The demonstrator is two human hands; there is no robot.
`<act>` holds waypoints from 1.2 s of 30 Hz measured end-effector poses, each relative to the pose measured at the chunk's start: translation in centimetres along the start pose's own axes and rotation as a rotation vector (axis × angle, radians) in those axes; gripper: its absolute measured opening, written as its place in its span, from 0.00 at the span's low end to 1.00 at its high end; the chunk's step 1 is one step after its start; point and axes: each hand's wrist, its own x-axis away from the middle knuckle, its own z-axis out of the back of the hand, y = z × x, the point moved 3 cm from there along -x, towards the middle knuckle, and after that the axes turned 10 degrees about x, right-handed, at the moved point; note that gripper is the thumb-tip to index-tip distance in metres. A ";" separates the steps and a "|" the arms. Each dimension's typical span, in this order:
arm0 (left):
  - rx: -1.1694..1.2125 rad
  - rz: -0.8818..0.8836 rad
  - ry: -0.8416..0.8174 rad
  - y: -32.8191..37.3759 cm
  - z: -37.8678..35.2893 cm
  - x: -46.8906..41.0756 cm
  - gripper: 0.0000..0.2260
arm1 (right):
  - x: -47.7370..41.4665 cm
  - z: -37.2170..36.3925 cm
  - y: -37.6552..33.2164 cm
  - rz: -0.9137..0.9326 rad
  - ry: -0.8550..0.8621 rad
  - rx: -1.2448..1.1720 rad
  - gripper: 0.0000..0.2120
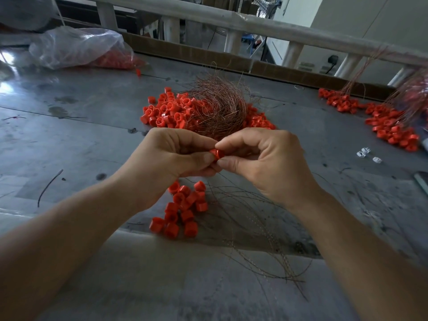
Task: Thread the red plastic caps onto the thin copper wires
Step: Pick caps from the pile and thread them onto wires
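Observation:
One red plastic cap (217, 154) is held above the grey table between both hands. My left hand (172, 156) pinches it from the left, and my right hand (261, 158) pinches it from the right with thumb and forefinger. Any wire at the cap is too thin to make out. Below the hands lies a small cluster of red caps (183, 209) with thin copper wires (254, 228) trailing toward the near edge. Behind the hands sits a tangled bundle of copper wire (217, 107) on a large pile of caps (166, 110).
A clear plastic bag (76, 46) holding red caps lies at the far left. Another heap of caps with wires (389, 121) spreads at the right. Small white parts (368, 155) lie near the right edge. A grey rail (254, 24) runs along the back.

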 end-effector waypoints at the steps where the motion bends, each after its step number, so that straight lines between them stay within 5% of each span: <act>1: 0.003 0.003 -0.002 0.0 0.0 0.0 0.11 | 0.0 0.0 0.0 0.006 0.004 0.008 0.09; 13: 0.036 0.023 -0.022 -0.1 -0.1 0.5 0.10 | 0.4 0.0 -0.2 0.117 0.126 0.161 0.09; 36: 0.112 0.099 -0.111 0.3 -0.1 0.6 0.09 | 0.2 -0.2 0.0 0.173 0.148 0.018 0.08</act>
